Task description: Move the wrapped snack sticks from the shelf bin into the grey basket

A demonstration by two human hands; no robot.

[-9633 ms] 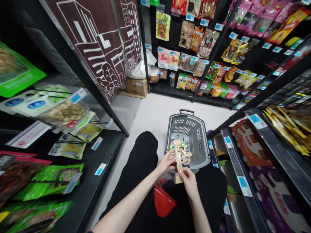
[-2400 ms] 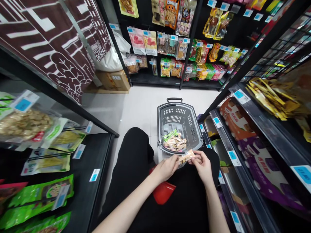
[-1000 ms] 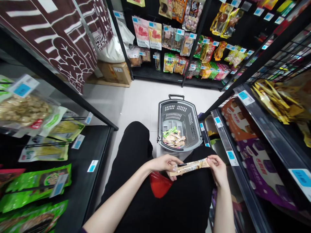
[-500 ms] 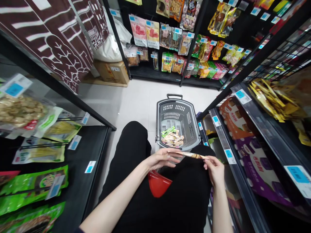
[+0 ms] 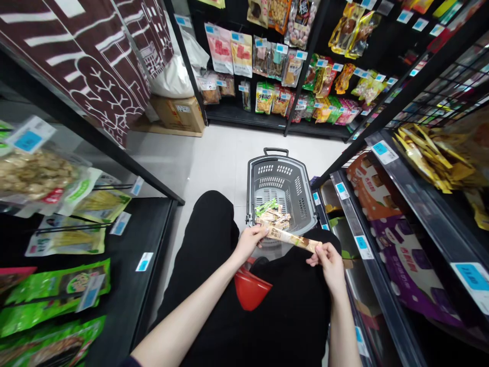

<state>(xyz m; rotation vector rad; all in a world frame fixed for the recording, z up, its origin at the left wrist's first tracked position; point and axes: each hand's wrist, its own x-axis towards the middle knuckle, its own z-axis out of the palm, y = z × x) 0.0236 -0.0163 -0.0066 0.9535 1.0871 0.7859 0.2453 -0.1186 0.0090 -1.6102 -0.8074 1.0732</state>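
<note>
A long, narrow snack packet (image 5: 291,238), cream and brown with printing on it, is stretched between my hands above my lap. My left hand (image 5: 250,242) pinches its left end, and my right hand (image 5: 325,257) grips its right end. The printed face lies turned upward. Just beyond it stands a grey shopping basket (image 5: 305,191) with perforated walls. Inside, at the near left, lies a pile of similar slim packets (image 5: 277,218), with a few green ones (image 5: 266,206). A red scoop-like object (image 5: 252,289) rests between my thighs; part of it is hidden.
Shelves with boxed goods (image 5: 405,255) and yellow packets (image 5: 431,153) rise close on my right. Hanging green snack bags (image 5: 69,285) line the left rack. A cardboard box (image 5: 181,114) sits on the floor beside the back shelf (image 5: 244,118).
My left hand has closed from loosely spread fingers onto the packet's left end. The packet has turned from edge-on to show its printed face. My right hand has shifted slightly left.
</note>
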